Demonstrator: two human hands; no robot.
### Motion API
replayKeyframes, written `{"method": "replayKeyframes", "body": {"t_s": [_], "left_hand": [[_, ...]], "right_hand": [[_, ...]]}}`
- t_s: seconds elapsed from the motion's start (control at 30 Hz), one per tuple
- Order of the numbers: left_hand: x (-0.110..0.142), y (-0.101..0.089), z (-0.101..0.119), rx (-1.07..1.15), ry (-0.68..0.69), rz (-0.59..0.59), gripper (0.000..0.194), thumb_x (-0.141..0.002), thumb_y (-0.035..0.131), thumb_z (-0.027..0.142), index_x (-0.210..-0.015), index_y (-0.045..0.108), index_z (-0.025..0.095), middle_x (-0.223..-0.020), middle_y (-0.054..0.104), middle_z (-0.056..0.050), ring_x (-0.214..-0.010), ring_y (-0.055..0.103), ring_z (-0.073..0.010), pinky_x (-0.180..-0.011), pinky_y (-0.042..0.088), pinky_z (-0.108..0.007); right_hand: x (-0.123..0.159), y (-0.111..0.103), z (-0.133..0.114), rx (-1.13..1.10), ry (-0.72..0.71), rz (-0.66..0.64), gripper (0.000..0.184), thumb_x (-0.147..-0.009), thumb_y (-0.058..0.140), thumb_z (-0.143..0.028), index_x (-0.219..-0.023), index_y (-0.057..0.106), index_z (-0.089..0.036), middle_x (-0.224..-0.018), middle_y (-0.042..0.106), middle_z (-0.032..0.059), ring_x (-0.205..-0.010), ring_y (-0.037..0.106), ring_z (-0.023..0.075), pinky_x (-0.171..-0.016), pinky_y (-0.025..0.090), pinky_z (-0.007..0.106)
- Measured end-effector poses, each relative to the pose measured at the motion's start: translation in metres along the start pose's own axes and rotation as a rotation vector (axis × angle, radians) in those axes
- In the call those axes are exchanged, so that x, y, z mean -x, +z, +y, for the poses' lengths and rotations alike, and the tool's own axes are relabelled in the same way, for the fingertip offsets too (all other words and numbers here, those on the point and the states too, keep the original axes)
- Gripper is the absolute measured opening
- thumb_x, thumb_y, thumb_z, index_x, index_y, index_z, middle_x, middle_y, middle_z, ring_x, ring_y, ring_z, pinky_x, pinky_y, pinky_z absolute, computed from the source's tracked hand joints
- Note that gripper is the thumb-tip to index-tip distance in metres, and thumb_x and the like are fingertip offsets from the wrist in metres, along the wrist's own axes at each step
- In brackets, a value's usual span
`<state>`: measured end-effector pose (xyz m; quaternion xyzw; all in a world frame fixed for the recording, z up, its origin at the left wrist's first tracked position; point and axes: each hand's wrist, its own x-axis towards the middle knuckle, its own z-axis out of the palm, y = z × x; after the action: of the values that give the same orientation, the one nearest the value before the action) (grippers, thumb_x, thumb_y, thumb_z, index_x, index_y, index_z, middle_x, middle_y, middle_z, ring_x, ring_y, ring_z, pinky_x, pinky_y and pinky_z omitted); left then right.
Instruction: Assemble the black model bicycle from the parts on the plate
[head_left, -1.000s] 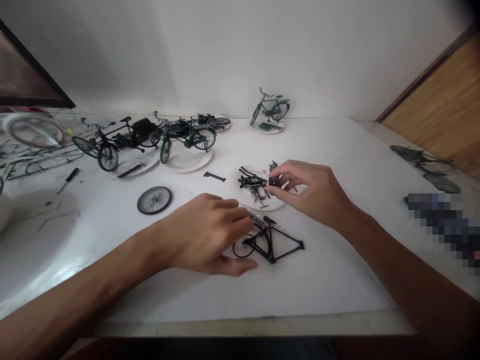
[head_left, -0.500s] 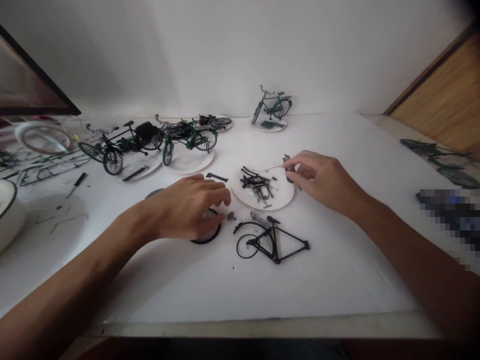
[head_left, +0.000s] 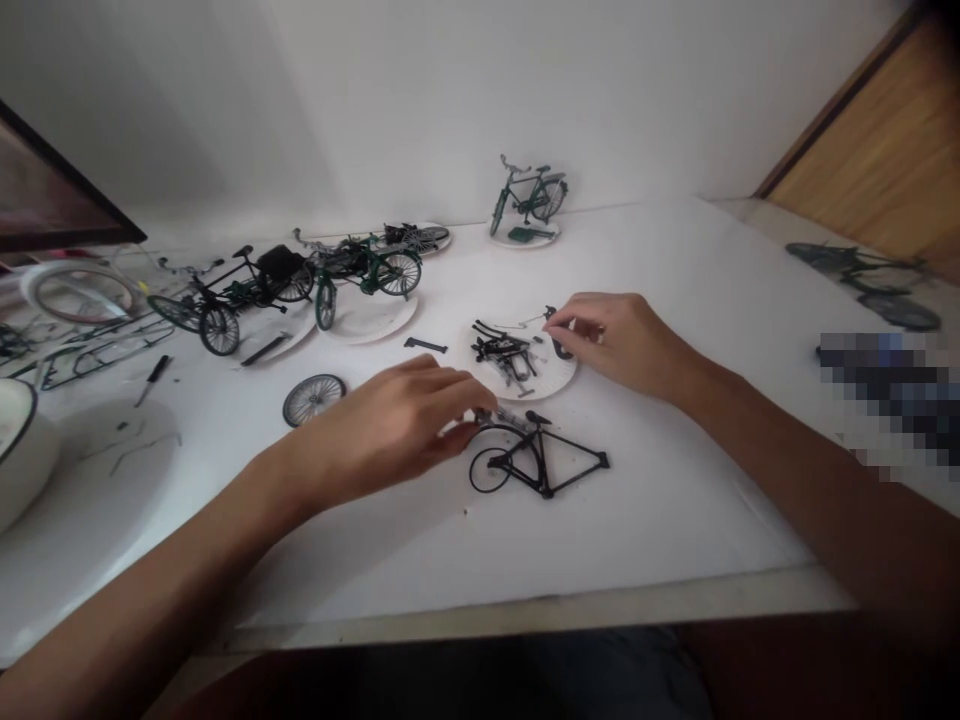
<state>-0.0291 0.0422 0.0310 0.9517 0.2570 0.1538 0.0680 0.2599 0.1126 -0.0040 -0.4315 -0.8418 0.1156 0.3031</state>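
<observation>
Table (head_left: 667,510): white, with whole bicycles behind and loose parts nearer the person.
Standing bicycles: a black bicycle (head_left: 241,285), a green bicycle (head_left: 375,265) beside it and another green bicycle (head_left: 553,198) at the back stand with both wheels and handlebars on, so these look complete.
Left hand (head_left: 397,415): over the table between wheel and frame, fingers curled with the tips close to the thumb; whether they grip anything I cannot tell.
Right hand (head_left: 615,340): at the right edge of the plate, thumb and forefinger closed in a pinch on a dark piece.
Black frame (head_left: 542,462): flat on the table, just in front of the plate; it carries a saddle (head_left: 538,417), a curved mudguard and a thin ring, but no spoked wheel or handlebar, so it appears only partly put together.
Plate (head_left: 555,380): bears a heap of black parts (head_left: 501,345), none joined to the frame.
Spoked wheel (head_left: 313,400): unmounted, lying beyond the left forearm.
Black bar (head_left: 426,346): loose, just left of the plate.
Dark piece (head_left: 561,347): at the right fingertips, apart from the frame.
</observation>
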Motion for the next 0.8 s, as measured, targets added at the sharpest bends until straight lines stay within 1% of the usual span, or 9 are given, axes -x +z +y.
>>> {"method": "replayKeyframes", "body": {"t_s": [0.03, 0.07, 0.13, 0.23, 0.33, 0.43, 0.5, 0.63, 0.8], "left_hand": [[0.000, 0.001, 0.009, 0.057, 0.008, 0.011, 0.018, -0.103, 0.053, 0.019, -0.119, 0.061, 0.016, -0.101, 0.070, -0.004, -0.086, 0.061, -0.0149, -0.076, 0.046, -0.028], [0.001, 0.002, 0.018, 0.109, 0.018, 0.028, 0.018, -0.103, 0.054, 0.018, -0.120, 0.061, 0.017, -0.103, 0.069, -0.003, -0.086, 0.061, -0.0137, -0.075, 0.046, -0.027], [0.001, 0.007, 0.034, 0.189, 0.044, 0.050, 0.018, -0.102, 0.057, 0.017, -0.120, 0.060, 0.018, -0.107, 0.069, -0.003, -0.091, 0.060, -0.0135, -0.082, 0.047, -0.028], [-0.002, 0.019, 0.048, 0.176, 0.077, 0.073, 0.014, -0.102, 0.057, 0.018, -0.115, 0.061, 0.016, -0.110, 0.069, -0.005, -0.097, 0.059, -0.0157, -0.087, 0.044, -0.033], [-0.004, 0.033, 0.047, 0.141, 0.071, 0.091, 0.014, -0.102, 0.056, 0.017, -0.114, 0.063, 0.016, -0.113, 0.069, -0.006, -0.103, 0.059, -0.0174, -0.088, 0.042, -0.034], [-0.004, 0.040, 0.040, 0.179, 0.063, 0.108, 0.018, -0.101, 0.057, 0.013, -0.118, 0.063, 0.015, -0.115, 0.070, -0.005, -0.106, 0.060, -0.0165, -0.092, 0.042, -0.034], [-0.003, 0.041, 0.038, 0.199, 0.047, 0.111, 0.018, -0.101, 0.058, 0.013, -0.118, 0.063, 0.015, -0.114, 0.071, -0.004, -0.106, 0.062, -0.0158, -0.095, 0.041, -0.035], [-0.003, 0.039, 0.040, 0.206, 0.033, 0.100, 0.016, -0.101, 0.060, 0.018, -0.116, 0.065, 0.017, -0.108, 0.071, -0.004, -0.104, 0.061, -0.0168, -0.095, 0.040, -0.036], [-0.004, 0.040, 0.044, 0.194, 0.034, 0.067, 0.014, -0.102, 0.059, 0.019, -0.114, 0.066, 0.017, -0.108, 0.070, -0.004, -0.103, 0.060, -0.0177, -0.094, 0.037, -0.037]], "right_hand": [[-0.001, 0.001, 0.002, 0.005, -0.003, 0.006, 0.017, -0.095, 0.060, -0.027, -0.094, 0.075, -0.018, -0.094, 0.074, 0.0059, -0.073, 0.062, 0.0160, -0.066, 0.049, 0.033], [-0.001, 0.002, 0.003, 0.013, -0.003, 0.009, 0.017, -0.095, 0.061, -0.027, -0.093, 0.075, -0.018, -0.092, 0.074, 0.0059, -0.073, 0.062, 0.0157, -0.066, 0.048, 0.032], [-0.002, 0.004, 0.005, 0.020, 0.005, 0.015, 0.017, -0.095, 0.060, -0.026, -0.092, 0.075, -0.017, -0.091, 0.074, 0.0058, -0.072, 0.062, 0.0155, -0.066, 0.047, 0.032], [-0.004, 0.008, 0.005, -0.002, 0.010, 0.018, 0.018, -0.095, 0.060, -0.025, -0.091, 0.076, -0.017, -0.092, 0.074, 0.0054, -0.072, 0.062, 0.0147, -0.067, 0.047, 0.032], [-0.005, 0.011, 0.001, -0.043, 0.005, 0.024, 0.017, -0.093, 0.062, -0.024, -0.090, 0.076, -0.016, -0.090, 0.074, 0.0054, -0.068, 0.059, 0.0135, -0.064, 0.046, 0.031], [-0.004, 0.013, -0.004, -0.081, 0.022, 0.020, 0.016, -0.092, 0.064, -0.024, -0.089, 0.077, -0.016, -0.086, 0.074, 0.0050, -0.065, 0.058, 0.0129, -0.061, 0.045, 0.031], [-0.003, 0.013, -0.005, -0.093, 0.037, 0.012, 0.016, -0.091, 0.064, -0.025, -0.089, 0.077, -0.016, -0.084, 0.074, 0.0047, -0.064, 0.058, 0.0130, -0.060, 0.045, 0.030], [-0.002, 0.013, -0.007, -0.120, 0.067, -0.013, 0.017, -0.091, 0.064, -0.025, -0.089, 0.077, -0.015, -0.083, 0.074, 0.0057, -0.066, 0.059, 0.0138, -0.062, 0.046, 0.031], [-0.003, 0.011, -0.009, -0.111, 0.096, -0.023, 0.017, -0.091, 0.065, -0.025, -0.089, 0.078, -0.014, -0.077, 0.072, 0.0047, -0.058, 0.052, 0.0109, -0.059, 0.042, 0.030]]}}
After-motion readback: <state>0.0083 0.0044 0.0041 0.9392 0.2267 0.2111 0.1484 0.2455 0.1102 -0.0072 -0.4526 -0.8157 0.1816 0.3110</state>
